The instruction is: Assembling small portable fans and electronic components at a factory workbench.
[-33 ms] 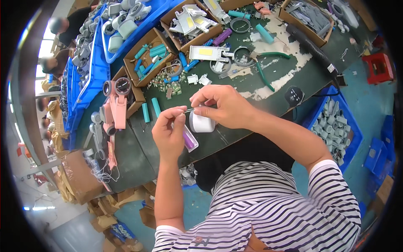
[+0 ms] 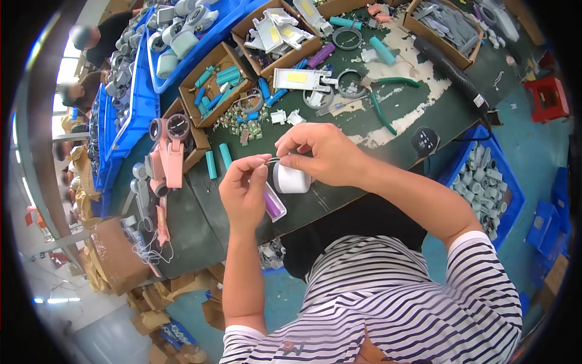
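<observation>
Just above the near edge of the bench, my left hand [image 2: 244,193] pinches one end of a short thin wire [image 2: 274,160]. My right hand [image 2: 330,156] pinches the other end, fingers curled toward the left hand. Right beneath the fingers is a white rounded housing [image 2: 294,180] with a grey rim, partly covered by my right hand. A purple cylindrical battery [image 2: 274,207] sits in a white narrow casing beside my left wrist, its far end hidden by that hand. Whether the wire joins the housing or the casing, I cannot tell.
Teal batteries [image 2: 210,164] lie left of my hands, near pink handheld fans [image 2: 167,159]. Beyond are a carton of batteries [image 2: 209,79], a carton of white panels [image 2: 276,33], green-handled pliers [image 2: 381,108] and a black heat gun [image 2: 448,73]. A blue bin [image 2: 512,200] stands at right.
</observation>
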A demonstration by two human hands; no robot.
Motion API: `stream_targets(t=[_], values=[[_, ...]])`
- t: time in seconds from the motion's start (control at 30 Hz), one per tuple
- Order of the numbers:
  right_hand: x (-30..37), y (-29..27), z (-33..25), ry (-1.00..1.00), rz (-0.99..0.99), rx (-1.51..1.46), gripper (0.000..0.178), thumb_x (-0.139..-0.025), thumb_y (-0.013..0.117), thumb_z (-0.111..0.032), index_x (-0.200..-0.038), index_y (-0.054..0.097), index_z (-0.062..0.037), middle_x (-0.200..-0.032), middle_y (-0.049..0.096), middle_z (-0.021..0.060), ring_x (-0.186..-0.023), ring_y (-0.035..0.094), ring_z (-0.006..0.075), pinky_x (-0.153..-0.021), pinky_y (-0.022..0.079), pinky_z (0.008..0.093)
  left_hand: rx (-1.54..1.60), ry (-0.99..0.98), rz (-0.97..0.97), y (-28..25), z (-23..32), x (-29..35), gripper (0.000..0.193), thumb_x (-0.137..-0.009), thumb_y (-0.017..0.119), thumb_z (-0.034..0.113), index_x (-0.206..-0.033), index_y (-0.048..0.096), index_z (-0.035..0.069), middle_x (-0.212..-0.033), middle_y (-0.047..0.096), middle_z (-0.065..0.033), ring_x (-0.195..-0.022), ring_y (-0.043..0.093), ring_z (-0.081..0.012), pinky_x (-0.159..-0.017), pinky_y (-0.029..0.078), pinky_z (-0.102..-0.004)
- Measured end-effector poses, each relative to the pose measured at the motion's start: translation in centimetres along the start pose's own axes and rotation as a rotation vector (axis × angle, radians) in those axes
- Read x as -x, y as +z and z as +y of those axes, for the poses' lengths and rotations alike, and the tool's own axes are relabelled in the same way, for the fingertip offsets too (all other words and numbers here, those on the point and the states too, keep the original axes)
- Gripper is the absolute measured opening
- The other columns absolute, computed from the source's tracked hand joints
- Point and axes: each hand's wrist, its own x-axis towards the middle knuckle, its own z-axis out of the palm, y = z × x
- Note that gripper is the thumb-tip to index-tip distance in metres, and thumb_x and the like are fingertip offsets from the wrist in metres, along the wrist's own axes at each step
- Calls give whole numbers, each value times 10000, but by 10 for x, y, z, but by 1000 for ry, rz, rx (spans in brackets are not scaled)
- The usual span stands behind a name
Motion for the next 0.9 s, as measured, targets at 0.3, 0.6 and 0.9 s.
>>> stream_targets(t=[0.3, 0.6, 0.9], values=[[-29, -7, -17, 10, -75, 158, 145, -903, 753, -118, -1008, 727, -21, -941, 722, 85, -844, 686, 173, -770, 543, 329, 186, -1, -30, -2, -4, -32, 110, -982, 676, 21, -1078, 645, -23, -1059, 740, -130, -950, 699, -146, -867, 550, -273], [-17, -70, -50, -124, 293, 48, 201, -918, 746, -103, -1082, 691, -2, -942, 720, 40, -836, 650, 114, -779, 530, 283, 71, 23, -3, -12, -24, -47, 195, -974, 677, 3, -1165, 680, -36, -1060, 740, -107, -983, 705, -158, -900, 548, -281], [146, -113, -35, 86, 708, 967, 454, -801, 867, -281, -1147, 703, -36, -1044, 692, 79, -931, 628, 196, -808, 518, 330, 83, 152, -11, -15, -44, -46, 158, -1005, 644, 36, -1139, 675, -41, -1078, 726, -111, -973, 677, -139, -895, 548, -285]])
